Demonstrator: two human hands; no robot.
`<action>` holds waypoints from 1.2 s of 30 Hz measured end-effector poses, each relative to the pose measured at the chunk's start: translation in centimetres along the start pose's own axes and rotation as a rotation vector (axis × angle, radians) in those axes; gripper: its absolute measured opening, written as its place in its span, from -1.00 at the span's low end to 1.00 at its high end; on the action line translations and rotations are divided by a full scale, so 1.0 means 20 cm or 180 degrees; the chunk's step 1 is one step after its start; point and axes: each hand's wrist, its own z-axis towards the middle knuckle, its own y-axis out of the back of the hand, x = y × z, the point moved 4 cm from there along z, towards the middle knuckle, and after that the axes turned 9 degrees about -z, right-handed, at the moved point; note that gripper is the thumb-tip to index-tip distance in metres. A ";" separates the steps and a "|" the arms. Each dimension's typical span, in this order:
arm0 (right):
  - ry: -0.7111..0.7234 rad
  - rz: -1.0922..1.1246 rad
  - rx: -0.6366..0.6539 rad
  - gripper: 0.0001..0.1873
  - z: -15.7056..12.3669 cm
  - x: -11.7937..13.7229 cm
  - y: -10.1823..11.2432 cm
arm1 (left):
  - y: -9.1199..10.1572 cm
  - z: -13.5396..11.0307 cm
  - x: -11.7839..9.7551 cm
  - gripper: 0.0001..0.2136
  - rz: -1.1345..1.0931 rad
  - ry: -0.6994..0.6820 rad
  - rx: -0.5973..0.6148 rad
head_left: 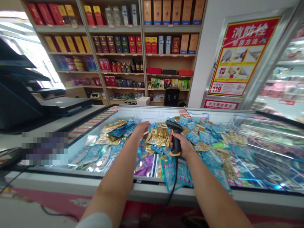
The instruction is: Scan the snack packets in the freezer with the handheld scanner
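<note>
My right hand (pixel 181 144) is closed round the handle of a black barcode scanner (pixel 175 133) with an orange band, its head pointing left over the packets and its cable (pixel 172 190) hanging toward me. My left hand (pixel 140 128) reaches forward with fingers stretched flat over the heap of gold packets (pixel 158 138) and blue packets (pixel 197 134) in an open chest freezer (pixel 147 186). It holds nothing.
A checkout counter with a black register terminal (pixel 21 95) stands at the left. Shelves of boxed bottles (pixel 133 44) fill the back wall. A red fire-hydrant poster (pixel 239 57) hangs at the right, beside a glass-door cooler (pixel 285 79). Sliding glass (pixel 268 142) covers the freezer's right part.
</note>
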 end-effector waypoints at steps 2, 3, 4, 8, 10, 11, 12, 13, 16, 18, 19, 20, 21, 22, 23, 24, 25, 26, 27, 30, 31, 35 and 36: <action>0.0008 -0.0010 0.0012 -0.76 0.00 0.00 0.00 | 0.00 -0.07 0.00 -0.80 0.0479 -0.0020 0.0299; 0.0000 -0.0015 0.0008 -0.76 0.00 0.00 0.00 | 0.00 -0.10 0.00 -0.76 0.0870 -0.0066 0.0459; -0.0015 -0.0020 0.0001 -0.76 0.00 0.00 0.00 | 0.01 -0.13 -0.01 -0.71 0.1295 -0.0145 0.0568; -0.0060 -0.0031 -0.0067 -0.75 0.00 -0.01 0.01 | 0.02 -0.20 -0.01 -0.46 0.2451 -0.0453 0.0434; -0.0047 -0.0006 -0.0088 -0.75 0.00 -0.01 0.01 | 0.03 -0.21 0.00 -0.51 0.2412 -0.0469 0.0267; -0.0042 0.0006 -0.0090 -0.75 0.00 -0.01 0.02 | 0.03 -0.22 0.00 -0.57 0.2351 -0.0494 0.0197; -0.0035 0.0012 -0.0087 -0.75 0.00 -0.01 0.02 | 0.03 -0.22 0.00 -0.65 0.2282 -0.0539 0.0136; -0.0021 0.0018 -0.0083 -0.75 -0.01 -0.01 0.02 | 0.03 -0.23 0.00 -0.73 0.2223 -0.0587 0.0082; 0.0024 0.0075 -0.0096 -0.76 0.00 0.00 0.01 | 0.05 -0.24 0.00 -0.84 0.2093 -0.0646 0.0002; 0.0028 0.0145 -0.0124 -0.77 0.00 -0.01 0.01 | 0.06 -0.25 0.00 -0.78 0.2009 -0.0581 0.0045; 0.0020 0.0170 -0.0137 -0.77 0.00 -0.01 0.01 | 0.06 -0.25 0.01 -0.77 0.1951 -0.0525 0.0114; 0.0011 0.0186 -0.0150 -0.78 0.00 -0.01 0.01 | 0.06 -0.26 0.01 -0.78 0.1874 -0.0452 0.0227; 0.0002 0.0201 -0.0155 -0.78 0.00 -0.01 0.01 | 0.05 -0.27 0.01 -0.78 0.1780 -0.0378 0.0360; -0.0006 0.0217 -0.0157 -0.79 0.00 -0.01 0.01 | 0.04 -0.28 0.00 -0.78 0.1680 -0.0327 0.0490; -0.0015 0.0235 -0.0156 -0.79 0.00 0.00 0.00 | 0.03 -0.29 -0.01 -0.77 0.1594 -0.0312 0.0583; -0.0024 0.0252 -0.0152 -0.79 0.00 0.00 0.00 | 0.03 -0.30 -0.01 -0.76 0.1552 -0.0322 0.0639; -0.0028 0.0264 -0.0153 -0.79 0.00 0.00 0.00 | 0.02 -0.31 -0.02 -0.74 0.1571 -0.0346 0.0672; -0.0021 0.0269 -0.0158 -0.79 0.00 0.00 0.00 | 0.01 -0.31 -0.03 -0.73 0.1645 -0.0373 0.0690; -0.0009 0.0271 -0.0175 -0.79 0.00 0.00 0.00 | 0.01 -0.32 -0.03 -0.73 0.1745 -0.0397 0.0711; 0.0020 0.0277 -0.0215 -0.78 0.01 0.00 0.01 | 0.00 -0.34 -0.03 -0.72 0.1816 -0.0350 0.0817; 0.0032 0.0280 -0.0202 -0.77 0.01 -0.01 0.01 | 0.00 -0.34 -0.02 -0.72 0.1665 -0.0320 0.0781; 0.0029 0.0306 -0.0105 -0.76 0.02 -0.02 0.01 | 0.00 -0.32 -0.04 -0.76 0.0212 -0.0128 0.0401; 0.0012 0.0317 -0.0083 -0.77 0.02 -0.02 0.01 | -0.01 -0.31 -0.05 -0.77 -0.0276 -0.0096 0.0324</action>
